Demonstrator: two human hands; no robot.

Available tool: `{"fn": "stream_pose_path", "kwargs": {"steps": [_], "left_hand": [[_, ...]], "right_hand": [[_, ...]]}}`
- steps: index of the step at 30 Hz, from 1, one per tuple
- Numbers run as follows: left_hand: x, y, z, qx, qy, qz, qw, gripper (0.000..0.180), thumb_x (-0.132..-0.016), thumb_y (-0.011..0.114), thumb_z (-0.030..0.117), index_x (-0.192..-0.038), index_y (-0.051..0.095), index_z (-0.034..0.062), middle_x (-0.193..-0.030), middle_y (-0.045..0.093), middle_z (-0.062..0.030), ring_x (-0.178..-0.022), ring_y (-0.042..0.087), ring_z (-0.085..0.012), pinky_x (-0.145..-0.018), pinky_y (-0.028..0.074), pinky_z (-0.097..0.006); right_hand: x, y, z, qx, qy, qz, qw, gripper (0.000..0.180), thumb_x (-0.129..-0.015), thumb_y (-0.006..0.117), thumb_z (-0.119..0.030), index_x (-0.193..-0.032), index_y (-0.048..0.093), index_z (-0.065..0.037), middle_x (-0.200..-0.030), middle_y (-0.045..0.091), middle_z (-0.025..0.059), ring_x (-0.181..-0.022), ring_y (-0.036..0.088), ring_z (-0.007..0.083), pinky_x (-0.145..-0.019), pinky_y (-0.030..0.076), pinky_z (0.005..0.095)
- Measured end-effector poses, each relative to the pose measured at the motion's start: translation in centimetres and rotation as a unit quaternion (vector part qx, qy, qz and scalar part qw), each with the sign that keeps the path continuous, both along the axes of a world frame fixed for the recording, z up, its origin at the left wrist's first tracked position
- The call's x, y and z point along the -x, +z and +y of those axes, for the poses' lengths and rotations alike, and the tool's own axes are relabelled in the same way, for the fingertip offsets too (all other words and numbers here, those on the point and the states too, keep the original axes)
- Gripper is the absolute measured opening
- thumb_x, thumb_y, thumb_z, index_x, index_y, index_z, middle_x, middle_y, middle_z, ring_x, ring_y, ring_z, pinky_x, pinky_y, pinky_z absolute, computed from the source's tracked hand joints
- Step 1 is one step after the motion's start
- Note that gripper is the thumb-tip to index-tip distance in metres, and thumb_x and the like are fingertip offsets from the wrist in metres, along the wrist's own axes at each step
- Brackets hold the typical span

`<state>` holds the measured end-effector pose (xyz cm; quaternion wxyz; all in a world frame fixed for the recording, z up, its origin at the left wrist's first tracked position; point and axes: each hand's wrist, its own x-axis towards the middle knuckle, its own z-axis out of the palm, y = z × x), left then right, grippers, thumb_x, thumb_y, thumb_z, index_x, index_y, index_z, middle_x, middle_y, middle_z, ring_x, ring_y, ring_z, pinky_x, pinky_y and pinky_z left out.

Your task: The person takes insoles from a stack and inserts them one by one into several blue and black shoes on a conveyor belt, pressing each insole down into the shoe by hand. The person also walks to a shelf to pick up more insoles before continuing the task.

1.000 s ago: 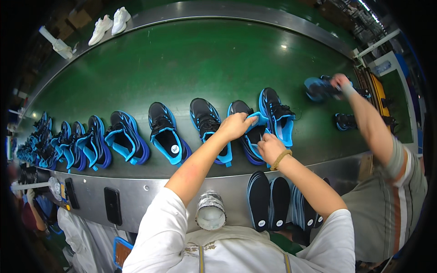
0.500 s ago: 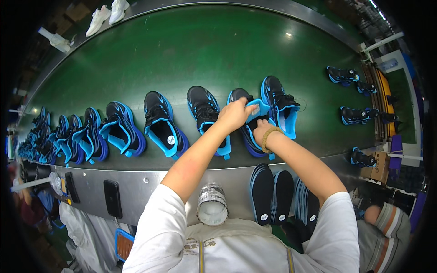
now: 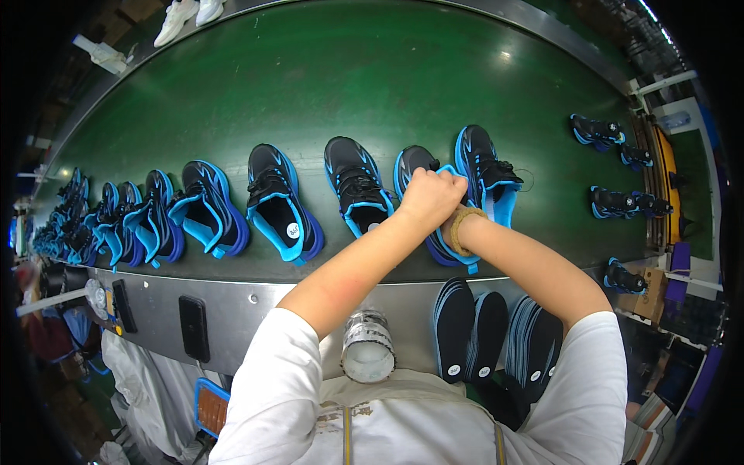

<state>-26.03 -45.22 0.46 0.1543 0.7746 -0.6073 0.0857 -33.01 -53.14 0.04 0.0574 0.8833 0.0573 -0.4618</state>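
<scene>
A black sneaker with a blue sole (image 3: 413,161) lies on the green conveyor belt (image 3: 387,70), right in front of me. My left hand (image 3: 431,195) is closed over its heel end, where a blue insole edge (image 3: 448,172) sticks up. My right hand (image 3: 452,232) sits under the left one and is mostly hidden. Only its wrist with a woven band shows, pressed against the same sneaker. A matching sneaker (image 3: 487,169) lies touching on the right.
More black-and-blue sneakers (image 3: 277,203) line the belt to the left. Dark insoles (image 3: 471,335) stand at the metal front rail (image 3: 256,298) beside a tape roll (image 3: 367,349). Further sneakers (image 3: 618,203) lie at the right, and white shoes (image 3: 189,11) lie across the belt.
My hands have drawn together, and the left now covers the right on the sneaker. The person reaching over the belt at the right has left the view.
</scene>
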Motion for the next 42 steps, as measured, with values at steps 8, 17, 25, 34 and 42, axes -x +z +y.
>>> {"fn": "stream_pose_path", "kwargs": {"steps": [8, 17, 25, 34, 42], "left_hand": [[-0.3, -0.3, -0.6, -0.063, 0.003, 0.086, 0.994, 0.023, -0.068, 0.063, 0.022, -0.081, 0.053, 0.0054, -0.075, 0.059, -0.0096, -0.065, 0.061, -0.0264, -0.055, 0.045, -0.036], [-0.7, -1.6, -0.6, -0.070, -0.022, 0.058, 0.996, 0.014, -0.072, 0.055, 0.015, -0.080, 0.052, 0.0044, -0.073, 0.058, -0.0090, -0.062, 0.061, -0.0243, -0.054, 0.046, -0.036], [2.7, 0.7, 2.0, -0.095, -0.035, -0.084, 0.991, 0.009, -0.070, 0.052, 0.016, -0.074, 0.049, 0.0081, -0.064, 0.052, -0.0036, -0.056, 0.056, -0.0172, -0.053, 0.042, -0.031], [-2.3, 6.3, 6.9, -0.064, -0.045, 0.717, 0.693, 0.012, -0.083, 0.051, 0.017, -0.078, 0.051, 0.0055, -0.061, 0.043, 0.0018, -0.054, 0.039, -0.0054, -0.047, 0.033, -0.021], [8.0, 9.7, 18.9, -0.313, -0.051, 0.519, 0.794, 0.021, -0.085, 0.052, 0.023, -0.081, 0.053, 0.0021, -0.064, 0.057, -0.0102, -0.057, 0.055, -0.0254, -0.055, 0.044, -0.035]], "right_hand": [[2.1, -0.8, -1.9, -0.058, 0.073, -0.175, 0.980, 0.031, -0.081, 0.035, -0.016, -0.096, 0.060, -0.005, -0.100, 0.060, 0.0114, -0.097, 0.054, 0.0203, -0.093, 0.031, 0.0336], [5.1, 2.4, 0.2, -0.149, -0.162, -0.143, 0.965, 0.040, -0.078, 0.039, -0.028, -0.093, 0.056, 0.005, -0.081, 0.060, 0.0194, -0.093, 0.055, 0.0271, -0.101, 0.020, 0.0440], [15.3, -0.4, 5.5, -0.188, -0.387, -0.579, 0.693, 0.019, -0.072, 0.067, -0.012, -0.087, 0.060, -0.003, -0.097, 0.048, 0.0151, -0.088, 0.050, 0.0313, -0.074, 0.043, 0.0361], [12.7, -0.1, 6.0, -0.235, -0.421, -0.611, 0.628, 0.021, -0.075, 0.063, -0.009, -0.093, 0.059, -0.001, -0.104, 0.045, 0.0175, -0.090, 0.050, 0.0310, -0.076, 0.043, 0.0346], [16.3, 2.7, 6.6, -0.244, -0.440, -0.613, 0.610, 0.027, -0.076, 0.061, -0.008, -0.101, 0.054, 0.000, -0.110, 0.045, 0.0168, -0.097, 0.049, 0.0307, -0.083, 0.041, 0.0343]]}}
